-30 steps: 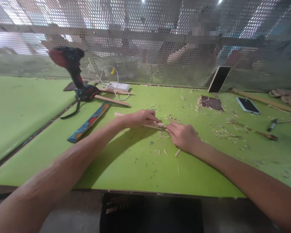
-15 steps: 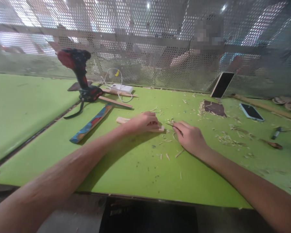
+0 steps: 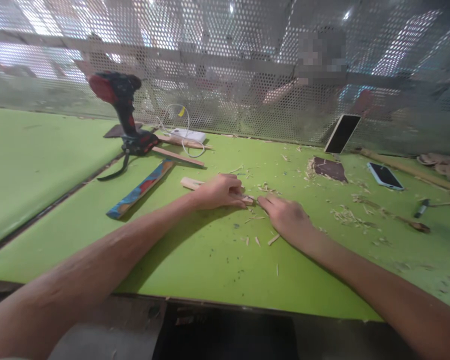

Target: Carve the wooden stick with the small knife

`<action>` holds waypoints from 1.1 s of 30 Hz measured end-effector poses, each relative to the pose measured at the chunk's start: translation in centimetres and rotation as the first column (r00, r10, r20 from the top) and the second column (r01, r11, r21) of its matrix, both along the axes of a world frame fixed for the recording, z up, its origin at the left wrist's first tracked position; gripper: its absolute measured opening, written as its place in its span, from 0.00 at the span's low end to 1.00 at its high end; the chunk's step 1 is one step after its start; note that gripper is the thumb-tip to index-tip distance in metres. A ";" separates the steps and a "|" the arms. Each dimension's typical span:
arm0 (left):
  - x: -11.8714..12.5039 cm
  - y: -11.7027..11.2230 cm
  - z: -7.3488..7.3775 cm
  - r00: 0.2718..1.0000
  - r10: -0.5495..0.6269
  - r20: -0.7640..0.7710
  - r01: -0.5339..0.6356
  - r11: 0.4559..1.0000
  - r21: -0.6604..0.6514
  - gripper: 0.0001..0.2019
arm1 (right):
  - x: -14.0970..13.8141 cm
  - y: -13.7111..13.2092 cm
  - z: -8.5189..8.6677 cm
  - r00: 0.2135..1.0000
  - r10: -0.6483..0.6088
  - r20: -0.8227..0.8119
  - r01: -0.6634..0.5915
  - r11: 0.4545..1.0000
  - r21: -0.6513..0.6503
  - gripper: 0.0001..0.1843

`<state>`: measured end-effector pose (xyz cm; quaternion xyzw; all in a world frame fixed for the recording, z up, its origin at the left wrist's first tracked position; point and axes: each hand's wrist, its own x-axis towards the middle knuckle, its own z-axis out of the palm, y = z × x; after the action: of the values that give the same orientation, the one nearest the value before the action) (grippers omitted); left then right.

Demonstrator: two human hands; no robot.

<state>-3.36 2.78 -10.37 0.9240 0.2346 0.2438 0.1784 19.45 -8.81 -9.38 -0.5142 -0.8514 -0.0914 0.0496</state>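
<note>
My left hand (image 3: 223, 191) is closed over a pale strip of wood (image 3: 191, 183) lying on the green tabletop. One end of the strip shows past my wrist on the left, the other just beyond my fingertips. My right hand (image 3: 285, 215) is closed around a thin tool, mostly hidden in the fingers. Its slender tip reaches the right end of the wood, though I cannot make out whether it is a knife or a chisel. Curled wood shavings (image 3: 268, 188) lie just behind the gap between my hands.
A cordless drill (image 3: 125, 112) stands at the back left, near a blue painted wood piece (image 3: 140, 190) and a white box with a cable (image 3: 188, 135). At right are a propped phone (image 3: 342, 134), a flat phone (image 3: 384, 176), brown sandpaper (image 3: 330, 169) and a marker (image 3: 421, 208). Behind is perforated metal (image 3: 225, 95).
My right hand has moved slightly left and turned, bringing the tool tip to the wood's end. My left fingers have shifted along the wood toward that end.
</note>
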 end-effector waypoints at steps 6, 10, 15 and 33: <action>-0.2 0.3 -0.2 0.999 -0.026 0.026 0.026 1.000 0.018 0.19 | -0.6 -0.6 0.3 0.996 -0.004 0.094 -0.001 0.998 0.058 0.32; -0.2 0.5 0.0 0.999 -0.040 0.017 0.039 0.999 0.006 0.19 | -1.2 -0.8 0.7 0.989 -0.022 0.146 0.014 0.998 0.059 0.34; -0.3 0.6 0.1 0.998 -0.050 0.023 0.050 0.999 -0.007 0.19 | -1.5 -1.0 1.1 0.989 -0.068 0.128 0.068 0.998 0.005 0.33; -0.4 0.5 0.2 0.996 -0.073 0.041 0.077 0.991 -0.106 0.21 | -0.9 -0.8 0.6 0.996 -0.026 0.086 0.022 0.998 0.053 0.33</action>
<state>-3.71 3.32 -10.13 0.9166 0.2090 0.2409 0.2412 18.59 -9.62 -8.80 -0.5185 -0.8438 -0.1363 0.0250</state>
